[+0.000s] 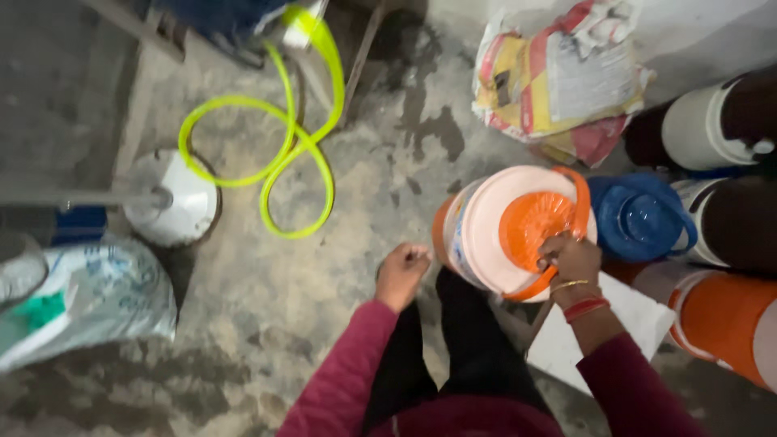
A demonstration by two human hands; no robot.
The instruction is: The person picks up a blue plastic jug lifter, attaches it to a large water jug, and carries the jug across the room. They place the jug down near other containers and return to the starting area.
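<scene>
Directly under the right hand stands an orange-and-white water jug, upright on the concrete floor, its long axis pointing up toward the camera. That grip is closed on the orange lid at its near edge, with the orange carry handle arching just beyond. The left hand sits fisted just left of the jug, apparently empty, not touching it. A blue-lidded jug stands just right of the right hand.

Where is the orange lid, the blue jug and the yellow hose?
orange lid point(530, 222), head view, middle of the lid
blue jug point(639, 217), head view, its top
yellow hose point(275, 166), head view, where loops cross
</scene>
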